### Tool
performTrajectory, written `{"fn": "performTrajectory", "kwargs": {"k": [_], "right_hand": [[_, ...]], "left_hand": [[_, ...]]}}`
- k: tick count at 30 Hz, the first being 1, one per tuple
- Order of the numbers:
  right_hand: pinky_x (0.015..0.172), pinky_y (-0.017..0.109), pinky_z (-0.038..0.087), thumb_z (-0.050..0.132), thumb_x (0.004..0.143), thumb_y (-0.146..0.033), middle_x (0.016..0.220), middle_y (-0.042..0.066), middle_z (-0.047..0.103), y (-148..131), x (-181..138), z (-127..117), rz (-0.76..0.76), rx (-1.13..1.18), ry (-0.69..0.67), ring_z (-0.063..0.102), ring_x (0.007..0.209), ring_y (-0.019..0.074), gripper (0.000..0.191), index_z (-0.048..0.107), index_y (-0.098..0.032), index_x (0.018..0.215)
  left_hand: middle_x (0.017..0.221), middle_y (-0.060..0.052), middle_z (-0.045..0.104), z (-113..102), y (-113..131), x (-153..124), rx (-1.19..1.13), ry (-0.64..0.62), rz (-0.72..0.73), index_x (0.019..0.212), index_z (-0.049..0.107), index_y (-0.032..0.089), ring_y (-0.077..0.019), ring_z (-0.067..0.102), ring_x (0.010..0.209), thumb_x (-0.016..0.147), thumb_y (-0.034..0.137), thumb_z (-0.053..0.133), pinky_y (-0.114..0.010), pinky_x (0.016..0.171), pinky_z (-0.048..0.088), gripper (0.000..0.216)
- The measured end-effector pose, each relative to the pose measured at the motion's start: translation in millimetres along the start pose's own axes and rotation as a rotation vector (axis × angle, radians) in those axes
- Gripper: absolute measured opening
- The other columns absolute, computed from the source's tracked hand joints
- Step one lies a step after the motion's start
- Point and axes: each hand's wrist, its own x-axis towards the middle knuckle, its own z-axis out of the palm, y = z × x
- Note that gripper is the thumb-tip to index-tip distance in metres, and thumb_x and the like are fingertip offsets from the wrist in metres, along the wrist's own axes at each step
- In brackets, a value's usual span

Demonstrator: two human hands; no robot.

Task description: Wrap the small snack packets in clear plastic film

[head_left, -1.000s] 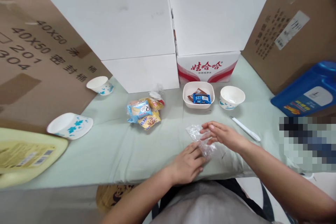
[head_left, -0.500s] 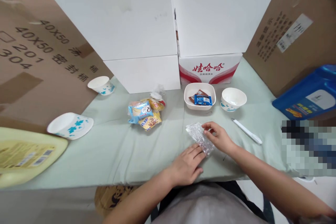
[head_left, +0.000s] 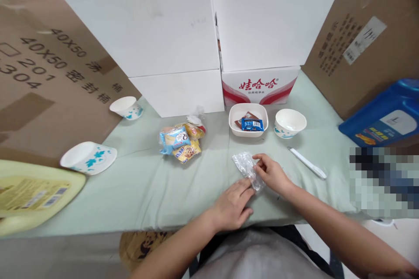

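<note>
A crinkled transparent plastic bag [head_left: 242, 164] lies flat on the cloth near the table's front edge. Across its lower part rest the fingertips of my left hand [head_left: 233, 202], which is open, palm down and fingers stretched. My right hand [head_left: 271, 173] is closed at the bag's right side, thumb and forefinger pinching the plastic. Behind the hands, a white square bowl [head_left: 233, 128] holds a blue packet [head_left: 252, 125] and a brown packet [head_left: 246, 116]. A white utility knife [head_left: 307, 163] lies to the right of my right hand.
Several snack packs [head_left: 178, 139] lie bundled in see-through film at centre left. One paper bowl [head_left: 290, 124] stands at right; two more, a far one [head_left: 127, 108] and a near one [head_left: 93, 159], are at left. Boxes [head_left: 262, 85], a yellow bottle [head_left: 39, 196] and a blue bottle [head_left: 382, 115] surround the table.
My right hand has shifted very slightly, and the plastic bag looks more crumpled between the two hands. My left hand has stayed almost in place. The camera view has moved a little.
</note>
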Motion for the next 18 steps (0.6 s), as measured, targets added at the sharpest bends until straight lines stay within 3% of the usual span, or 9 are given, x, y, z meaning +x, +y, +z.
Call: {"fn": "performTrajectory", "kwargs": {"k": [4, 9, 12, 15, 18], "right_hand": [[0.07, 0.03, 0.046, 0.047, 0.087, -0.024, 0.079, 0.002, 0.065, -2.4, 1.5, 6.2, -0.035, -0.245, 0.026, 0.061, 0.072, 0.0177, 0.031, 0.055, -0.017, 0.116], [0.071, 0.03, 0.047, 0.045, 0.092, -0.024, 0.094, 0.008, 0.068, -3.4, -0.1, 16.2, -0.082, -0.475, 0.025, 0.064, 0.083, 0.0211, 0.029, 0.056, -0.017, 0.117], [0.07, 0.031, 0.05, 0.043, 0.093, -0.025, 0.104, 0.011, 0.065, -4.6, -3.3, 18.3, -0.118, -0.539, 0.06, 0.064, 0.083, 0.0215, 0.029, 0.057, -0.018, 0.117], [0.086, 0.039, 0.05, 0.044, 0.094, -0.028, 0.12, 0.016, 0.059, -6.9, -11.1, 10.5, -0.305, -0.56, 0.093, 0.06, 0.104, 0.0268, 0.031, 0.058, -0.017, 0.12], [0.103, 0.05, 0.039, 0.055, 0.091, -0.038, 0.134, 0.015, 0.054, -4.7, -22.2, -5.3, -0.566, -0.572, -0.094, 0.046, 0.127, 0.0323, 0.039, 0.058, -0.02, 0.125]], "left_hand": [[0.143, -0.017, 0.044, -1.2, 2.2, -1.4, -0.019, 0.05, 0.034, 0.133, 0.042, 0.015, -0.0303, 0.036, 0.138, 0.081, 0.02, 0.055, -0.05, 0.111, 0.037, 0.053], [0.116, -0.014, 0.06, -15.4, 4.9, 2.0, 0.045, 0.31, 0.025, 0.115, 0.056, 0.015, -0.0263, 0.053, 0.119, 0.089, 0.016, 0.045, -0.045, 0.102, 0.047, 0.028], [0.119, -0.013, 0.061, -23.8, -5.1, 12.2, 0.173, 0.262, 0.021, 0.112, 0.06, 0.016, -0.029, 0.051, 0.12, 0.092, 0.021, 0.047, -0.047, 0.1, 0.047, 0.025], [0.123, -0.01, 0.062, -24.8, -22.7, 21.9, 0.26, 0.169, -0.017, 0.112, 0.062, 0.018, -0.0305, 0.05, 0.124, 0.093, 0.024, 0.05, -0.049, 0.1, 0.046, 0.023], [0.124, -0.009, 0.062, -21.5, -36.5, 24.8, 0.245, 0.169, -0.013, 0.113, 0.062, 0.019, -0.0279, 0.05, 0.126, 0.093, 0.02, 0.048, -0.048, 0.102, 0.044, 0.024]]}}
